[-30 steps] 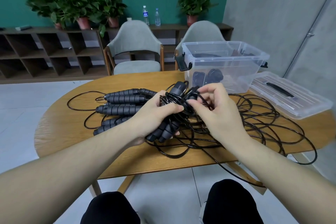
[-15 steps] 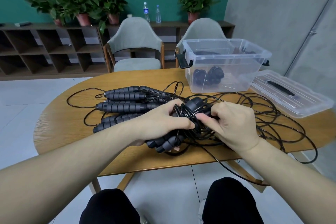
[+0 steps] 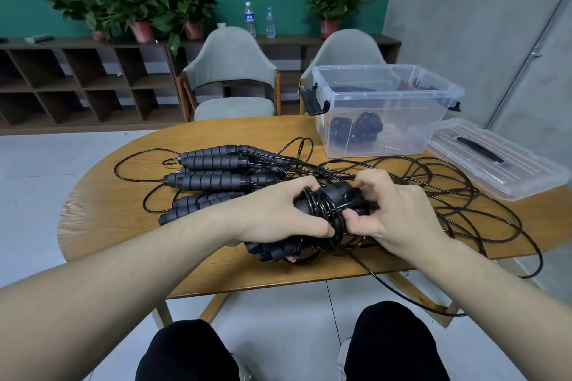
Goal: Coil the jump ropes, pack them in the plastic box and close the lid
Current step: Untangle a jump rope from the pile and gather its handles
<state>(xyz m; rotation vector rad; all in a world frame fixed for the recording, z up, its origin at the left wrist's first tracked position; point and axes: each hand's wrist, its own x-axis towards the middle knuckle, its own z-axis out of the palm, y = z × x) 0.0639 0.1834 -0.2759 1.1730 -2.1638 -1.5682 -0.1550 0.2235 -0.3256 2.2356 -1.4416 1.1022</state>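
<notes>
Rope bundle mid-wrap, at risk of snagging the loose tangle

Nearer than the plastic box (image 3: pixel 387 111), loose cord (image 3: pixel 448 195) could snag or unwind the coiled jump rope (image 3: pixel 328 210), gripped by left hand (image 3: pixel 278 213); right hand (image 3: pixel 393 210) pinches its wrap.

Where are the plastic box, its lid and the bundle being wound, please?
plastic box (image 3: pixel 387 139), head view, clear front wall.
lid (image 3: pixel 507 176), head view, clear top surface.
bundle (image 3: pixel 335 195), head view, dark handle end between the hands.
</notes>
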